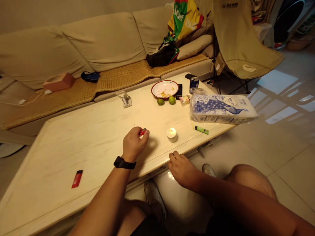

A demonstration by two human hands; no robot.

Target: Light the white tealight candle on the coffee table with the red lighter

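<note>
My left hand (135, 142), with a black watch on its wrist, is closed around a red lighter (142, 131) above the table; its metal end shows by the thumb. To its right stands a short white candle (171, 135), glowing at the top. My right hand (180, 167) rests at the near table edge, just below the candle. Its fingers are curled in and I see nothing in them; the thumb is hidden. A green lighter (201, 130) lies right of the candle. Further left on the table lies another red lighter (77, 179) with a black end.
On the white table (98, 137) are a red-rimmed plate (162, 86), two limes (172, 100), a can (194, 83), a large tissue pack (222, 108) overhanging the right edge, and a small white holder (124, 99). A sofa (103, 42) and folding chair (243, 49) stand behind.
</note>
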